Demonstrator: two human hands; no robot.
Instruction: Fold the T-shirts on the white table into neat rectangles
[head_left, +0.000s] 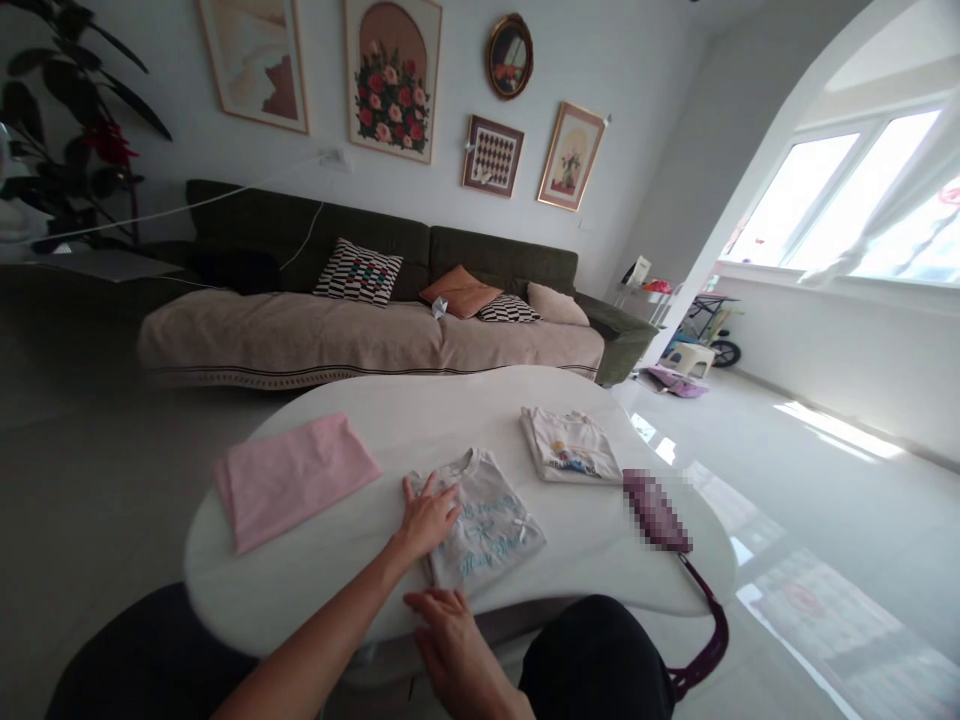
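Observation:
A folded light grey T-shirt (491,525) with blue lettering and a small bow lies at the front middle of the white table (450,400). My left hand (429,517) rests on its left side, fingers spread and pressed flat. Just below the shirt's lower edge, over the front rim of the table, is my right hand (454,637). Its fingers are bent loosely towards the left, and nothing shows in them. Whether they touch the hem is hard to see.
A folded pink cloth (300,475) lies at the left of the table. At the right are a folded white printed T-shirt (571,447) and a blurred purple object (658,512) with a dark curved strap (705,600). A sofa (375,335) with cushions stands behind.

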